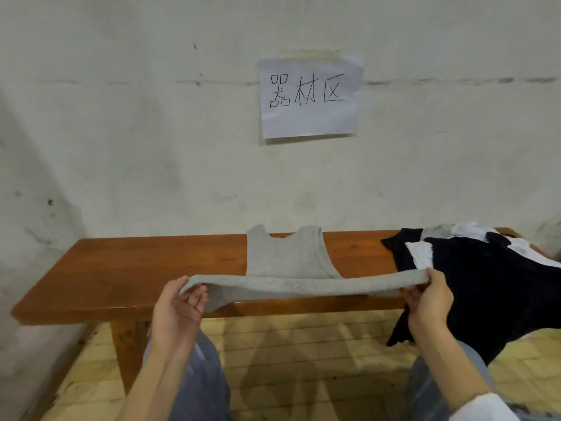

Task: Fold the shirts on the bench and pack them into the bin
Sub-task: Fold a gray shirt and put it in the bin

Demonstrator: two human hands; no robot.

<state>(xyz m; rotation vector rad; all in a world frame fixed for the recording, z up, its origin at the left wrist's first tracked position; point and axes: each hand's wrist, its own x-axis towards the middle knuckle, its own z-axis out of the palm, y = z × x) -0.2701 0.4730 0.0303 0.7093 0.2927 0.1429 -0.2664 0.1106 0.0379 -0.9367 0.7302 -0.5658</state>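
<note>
A grey sleeveless shirt lies on the brown wooden bench, its straps toward the wall. Its lower hem is lifted off the bench and stretched into a band between my hands. My left hand pinches the left end of the hem, thumb on top and fingers curled beneath. My right hand grips the right end the same way. A pile of black, white and grey shirts covers the bench's right end, with a black one hanging over the front edge. No bin is in view.
A pale wall with a taped paper sign stands right behind the bench. The floor below is yellowish brick. My knees in grey trousers are close to the bench front.
</note>
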